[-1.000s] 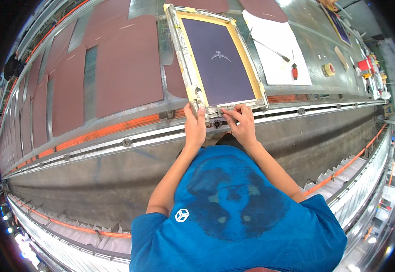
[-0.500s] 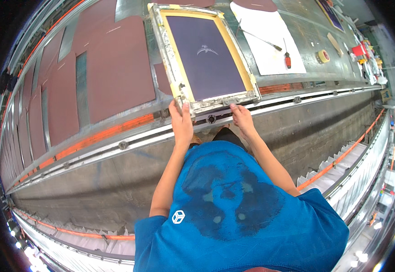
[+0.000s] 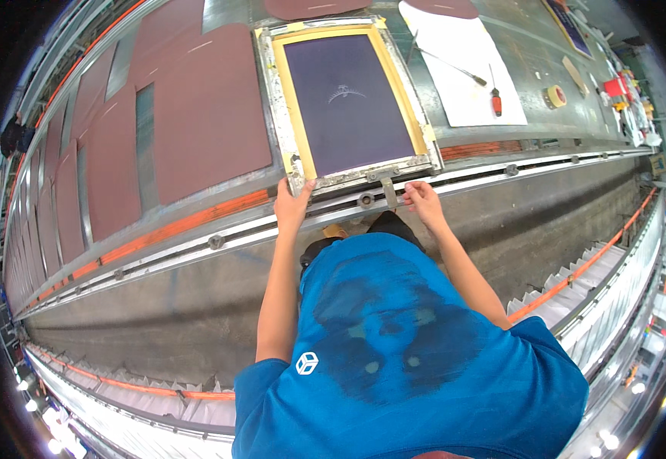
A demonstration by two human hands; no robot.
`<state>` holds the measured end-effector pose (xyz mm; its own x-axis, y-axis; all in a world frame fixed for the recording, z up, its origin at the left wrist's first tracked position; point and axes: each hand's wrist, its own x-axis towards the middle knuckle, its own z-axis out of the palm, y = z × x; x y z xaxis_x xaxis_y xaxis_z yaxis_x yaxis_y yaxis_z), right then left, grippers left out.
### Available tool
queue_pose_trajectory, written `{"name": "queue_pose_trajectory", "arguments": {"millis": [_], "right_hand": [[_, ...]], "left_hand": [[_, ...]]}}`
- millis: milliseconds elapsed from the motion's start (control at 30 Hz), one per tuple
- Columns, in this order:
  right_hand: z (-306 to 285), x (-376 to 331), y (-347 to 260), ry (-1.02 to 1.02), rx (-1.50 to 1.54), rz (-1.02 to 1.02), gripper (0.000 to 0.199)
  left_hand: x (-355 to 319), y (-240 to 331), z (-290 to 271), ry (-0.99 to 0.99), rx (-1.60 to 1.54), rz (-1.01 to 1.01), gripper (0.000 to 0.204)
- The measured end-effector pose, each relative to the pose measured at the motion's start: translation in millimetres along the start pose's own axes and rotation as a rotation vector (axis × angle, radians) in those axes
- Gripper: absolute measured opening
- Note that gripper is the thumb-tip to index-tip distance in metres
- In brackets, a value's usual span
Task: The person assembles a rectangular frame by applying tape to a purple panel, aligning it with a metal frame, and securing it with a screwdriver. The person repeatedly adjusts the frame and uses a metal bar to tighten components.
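Left hand (image 3: pixel 293 205) grips the near left corner of the screen frame (image 3: pixel 346 99), fingers curled over the metal edge, thumb side on the rail. Right hand (image 3: pixel 422 200) sits just right of the small metal clamp (image 3: pixel 388 191) at the frame's near edge, fingers bent down onto the rail (image 3: pixel 501 170); can't tell if it's pinching anything. Frame lies flat on the long table (image 3: pixel 195 115), near edge flush with the rail: metal border, yellow tape inside, dark mesh with a faint pale mark near the middle. Maroon fabric panels (image 3: pixel 203 107) lie left of the frame, running along the table. Right of the frame: white sheet (image 3: pixel 463 76), with a red-handled screwdriver (image 3: pixel 494 99) at its right edge. Tape roll (image 3: pixel 555 96) just beyond, towards the table's far right end. Blue shirt (image 3: pixel 394 359) fills the lower middle.
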<state>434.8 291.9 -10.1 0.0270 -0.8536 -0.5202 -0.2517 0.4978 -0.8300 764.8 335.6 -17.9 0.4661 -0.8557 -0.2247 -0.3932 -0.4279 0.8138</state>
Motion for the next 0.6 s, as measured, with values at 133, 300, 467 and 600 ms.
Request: {"name": "queue_pose_trajectory", "arguments": {"millis": [133,300,467,600], "right_hand": [[-7.4,14.3,-7.7,0.047,-0.053,-0.087,0.032],[-25.5,70.0,-12.3,0.176,-0.099,-0.348,0.031],[-26.1,151.1,-74.7,0.388,-0.556,-0.646,0.056],[-16.7,207.5,-85.3,0.447,-0.71,-0.511,0.068]], "left_hand": [[8.4,-22.4,4.6,0.0,0.249,0.012,0.074],[24.9,-21.9,-5.9,0.311,0.284,0.044,0.061],[60.5,6.7,-1.0,0.334,0.473,0.155,0.073],[101.8,3.2,26.1,0.357,0.593,0.131,0.082]]}}
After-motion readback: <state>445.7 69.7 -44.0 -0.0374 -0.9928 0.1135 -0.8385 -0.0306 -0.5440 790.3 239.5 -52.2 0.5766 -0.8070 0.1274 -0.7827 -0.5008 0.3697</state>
